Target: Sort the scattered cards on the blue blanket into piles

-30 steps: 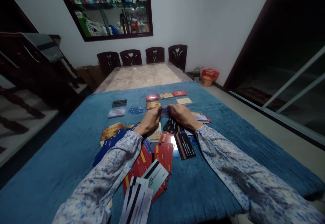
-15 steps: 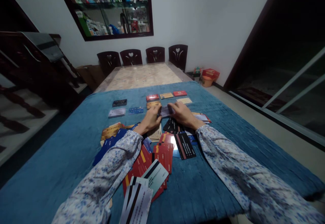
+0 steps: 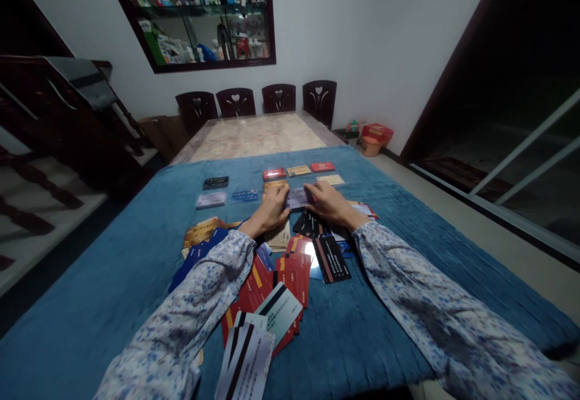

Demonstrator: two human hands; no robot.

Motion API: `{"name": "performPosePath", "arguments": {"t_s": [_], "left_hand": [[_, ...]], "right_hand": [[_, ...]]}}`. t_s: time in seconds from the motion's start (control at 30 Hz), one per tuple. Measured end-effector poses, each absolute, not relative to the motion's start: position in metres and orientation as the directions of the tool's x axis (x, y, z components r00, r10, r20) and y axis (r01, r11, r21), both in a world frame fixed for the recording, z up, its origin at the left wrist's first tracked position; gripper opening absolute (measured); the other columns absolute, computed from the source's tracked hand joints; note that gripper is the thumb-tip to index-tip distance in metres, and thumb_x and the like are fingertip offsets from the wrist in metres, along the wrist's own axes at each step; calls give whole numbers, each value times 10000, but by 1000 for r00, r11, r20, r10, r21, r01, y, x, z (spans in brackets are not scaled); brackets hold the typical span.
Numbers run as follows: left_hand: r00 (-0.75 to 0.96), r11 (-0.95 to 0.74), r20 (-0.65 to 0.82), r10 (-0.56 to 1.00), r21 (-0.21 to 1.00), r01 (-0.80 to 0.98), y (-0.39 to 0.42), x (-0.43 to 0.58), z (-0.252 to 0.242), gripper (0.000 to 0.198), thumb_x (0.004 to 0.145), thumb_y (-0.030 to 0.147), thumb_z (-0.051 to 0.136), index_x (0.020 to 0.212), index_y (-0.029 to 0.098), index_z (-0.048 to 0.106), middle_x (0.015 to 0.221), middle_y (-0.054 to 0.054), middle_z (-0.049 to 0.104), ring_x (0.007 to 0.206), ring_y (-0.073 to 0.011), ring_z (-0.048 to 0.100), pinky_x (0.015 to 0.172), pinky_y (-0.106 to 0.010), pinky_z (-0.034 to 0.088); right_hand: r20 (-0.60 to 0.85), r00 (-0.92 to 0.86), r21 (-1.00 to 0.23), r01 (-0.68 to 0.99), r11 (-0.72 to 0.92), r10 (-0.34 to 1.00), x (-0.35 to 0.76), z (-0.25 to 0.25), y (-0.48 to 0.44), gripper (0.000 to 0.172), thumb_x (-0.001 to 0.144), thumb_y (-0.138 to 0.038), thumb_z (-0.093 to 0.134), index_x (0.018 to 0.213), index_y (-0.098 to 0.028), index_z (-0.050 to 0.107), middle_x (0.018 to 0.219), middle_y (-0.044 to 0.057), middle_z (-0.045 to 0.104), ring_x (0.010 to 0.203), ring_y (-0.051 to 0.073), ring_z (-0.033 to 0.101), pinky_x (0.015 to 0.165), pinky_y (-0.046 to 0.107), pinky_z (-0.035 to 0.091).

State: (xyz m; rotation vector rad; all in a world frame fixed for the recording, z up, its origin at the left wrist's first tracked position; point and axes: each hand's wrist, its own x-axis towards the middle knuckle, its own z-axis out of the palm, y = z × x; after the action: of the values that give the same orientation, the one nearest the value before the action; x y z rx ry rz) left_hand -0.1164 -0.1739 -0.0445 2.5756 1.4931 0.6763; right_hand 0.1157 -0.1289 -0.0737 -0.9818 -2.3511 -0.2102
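1. First, at far left, dark blue cards (image 3: 199, 258) fan out by the left sleeve (image 3: 181, 315), with gold cards (image 3: 203, 231) just beyond them.
2. Past those lie a lavender stack (image 3: 211, 200) and, behind it, a black stack (image 3: 215, 182); a blue card (image 3: 245, 196) sits just to their right.
3. Nearest the person, white cards (image 3: 247, 361) overlap a spread of red cards (image 3: 290, 273).
4. The left hand (image 3: 270, 209) is curled, thumb and forefinger only slightly parted, their tips against the left end of the pale stack.
5. Between the two hands lies the pale stack (image 3: 297, 198), its middle uncovered and its ends at the fingertips; whether its underside touches the blue cloth (image 3: 417, 222) cannot be told.
6. The right hand (image 3: 333, 203) is bent, its fingers folded close together and their tips at the stack's right end; its thumb is hard to make out.
7. Black cards (image 3: 333, 259) lie on the near side of that hand, a cream card (image 3: 330, 179) on the far side.
8. Rightmost, red-edged cards (image 3: 365, 209) lie just beside the right wrist.
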Motion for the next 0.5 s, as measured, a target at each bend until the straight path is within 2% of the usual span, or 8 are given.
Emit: {"name": "performPosePath", "arguments": {"t_s": [0.2,0.5], "left_hand": [[439,-509,284,852,254,823,-180,-116,-27,536,848,255,666,1361,175,532,1301,-169,540,1296,-353,499,1043,-554,468],[437,-481,210,875,267,835,-189,-131,-17,582,851,245,659,1419,202,536,1331,-159,549,1313,-356,498,1093,-581,432]], "right_hand": [[571,-596,-109,627,771,565,122,-66,-128,520,825,-312,766,1307,-183,621,1216,176,596,1103,326,545,957,489,495],[475,-696,-152,538,829,539,126,-57,-128,500,848,-330,715,1318,-183,627,1182,160,610,1047,309,543,938,491,503]]}}
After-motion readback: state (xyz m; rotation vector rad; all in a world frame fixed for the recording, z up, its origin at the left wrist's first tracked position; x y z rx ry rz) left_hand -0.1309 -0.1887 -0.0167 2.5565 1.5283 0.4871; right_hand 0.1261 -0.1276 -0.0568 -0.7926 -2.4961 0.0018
